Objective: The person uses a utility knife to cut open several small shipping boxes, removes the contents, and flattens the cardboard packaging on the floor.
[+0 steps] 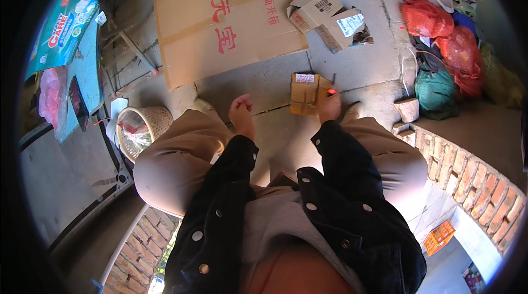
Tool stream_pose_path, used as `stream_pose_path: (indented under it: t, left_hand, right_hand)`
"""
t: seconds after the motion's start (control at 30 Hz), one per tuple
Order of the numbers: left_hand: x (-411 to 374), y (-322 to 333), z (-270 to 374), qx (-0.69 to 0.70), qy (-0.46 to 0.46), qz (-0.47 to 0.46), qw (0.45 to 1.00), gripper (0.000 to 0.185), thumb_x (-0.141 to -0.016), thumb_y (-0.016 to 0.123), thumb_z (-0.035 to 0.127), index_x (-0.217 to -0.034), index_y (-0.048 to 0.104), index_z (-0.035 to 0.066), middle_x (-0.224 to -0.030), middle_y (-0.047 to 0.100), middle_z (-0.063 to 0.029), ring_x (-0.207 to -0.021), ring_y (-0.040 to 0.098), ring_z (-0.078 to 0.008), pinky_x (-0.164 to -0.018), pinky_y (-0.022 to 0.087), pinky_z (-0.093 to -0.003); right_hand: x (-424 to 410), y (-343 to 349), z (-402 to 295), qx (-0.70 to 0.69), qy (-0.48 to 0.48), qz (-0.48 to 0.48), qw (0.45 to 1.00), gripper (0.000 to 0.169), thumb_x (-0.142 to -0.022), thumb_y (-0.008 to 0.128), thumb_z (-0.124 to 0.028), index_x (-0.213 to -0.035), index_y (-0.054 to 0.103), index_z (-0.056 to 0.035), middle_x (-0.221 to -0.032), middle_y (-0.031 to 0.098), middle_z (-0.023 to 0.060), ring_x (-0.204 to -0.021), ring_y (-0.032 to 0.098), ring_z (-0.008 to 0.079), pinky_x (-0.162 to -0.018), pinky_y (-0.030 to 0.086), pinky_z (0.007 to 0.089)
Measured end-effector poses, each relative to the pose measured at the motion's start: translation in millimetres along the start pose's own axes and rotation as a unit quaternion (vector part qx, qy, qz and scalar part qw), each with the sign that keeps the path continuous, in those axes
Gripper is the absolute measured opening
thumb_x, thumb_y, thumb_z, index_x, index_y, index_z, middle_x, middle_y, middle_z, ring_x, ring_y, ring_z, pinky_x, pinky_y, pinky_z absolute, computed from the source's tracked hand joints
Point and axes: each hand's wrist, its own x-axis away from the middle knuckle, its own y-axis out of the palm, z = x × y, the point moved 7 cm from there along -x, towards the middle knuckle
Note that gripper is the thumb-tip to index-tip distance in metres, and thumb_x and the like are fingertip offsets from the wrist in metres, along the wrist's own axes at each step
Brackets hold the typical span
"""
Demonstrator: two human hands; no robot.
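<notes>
On the concrete floor before me lies a small brown cardboard box [299,95] with a white label and strips of tape. My right hand [330,106], at the right side of that box, is closed around a small tool [331,91] with an orange-red handle part. Its thin dark end points away from me; the exact kind is hard to tell. To the left, my left hand [241,108] hangs above the floor between my knees, fingers curled in, with nothing visible in it.
Ahead lies a large flattened cardboard sheet [194,30] with red printing. Two small opened boxes [324,7] sit beyond the brown one. A woven wastebasket [161,120] stands by my left knee, near a blue table [91,63]. Red bags [429,17] and bricks [407,109] line the right.
</notes>
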Motion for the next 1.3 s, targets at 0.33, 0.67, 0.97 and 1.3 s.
stream_pose_path:
  t: [0.33, 0.67, 0.97, 1.3]
  left_hand:
    - [35, 46, -13, -0.018, -0.155, -0.143, 0.977, 0.022, -0.091, 0.047, 0.005, -0.106, 0.063, 0.003, -0.090, 0.063, -0.0030, -0.084, 0.060, -0.0123, -0.080, 0.048, -0.0250]
    - [43, 47, -3, -0.003, -0.162, -0.162, 0.973, 0.024, -0.091, 0.048, 0.008, -0.110, 0.061, 0.004, -0.097, 0.062, -0.0038, -0.087, 0.060, -0.0124, -0.080, 0.047, -0.0265]
    - [33, 35, 10, -0.002, -0.074, -0.157, 0.985, 0.019, -0.091, 0.054, 0.011, -0.108, 0.060, 0.007, -0.097, 0.059, -0.0018, -0.087, 0.058, -0.0126, -0.079, 0.047, -0.0266]
    - [47, 51, 92, -0.189, 0.061, -0.177, 0.964, 0.057, -0.090, 0.063, 0.042, -0.125, 0.048, -0.001, -0.110, 0.057, -0.0119, -0.098, 0.057, -0.0174, -0.074, 0.049, -0.0288]
  right_hand:
    - [-60, 44, -171, 0.064, -0.268, -0.025, 0.961, 0.046, -0.087, 0.062, -0.030, -0.126, 0.050, -0.0087, -0.113, 0.062, 0.0144, -0.099, 0.062, 0.0376, -0.083, 0.050, 0.0451]
    - [-102, 93, -158, -0.082, -0.147, -0.164, 0.972, 0.039, -0.074, 0.072, -0.028, -0.100, 0.066, 0.0007, -0.091, 0.069, 0.0216, -0.091, 0.067, 0.0347, -0.079, 0.051, 0.0415]
    - [52, 37, -106, -0.148, -0.294, -0.101, 0.939, 0.019, -0.078, 0.068, -0.018, -0.082, 0.053, -0.0066, -0.072, 0.058, 0.0201, -0.067, 0.058, 0.0395, -0.060, 0.046, 0.0437]
    - [167, -20, -109, -0.295, -0.370, -0.139, 0.870, 0.035, -0.073, 0.069, -0.003, -0.108, 0.064, -0.0021, -0.089, 0.061, 0.0173, -0.085, 0.061, 0.0338, -0.079, 0.048, 0.0357]
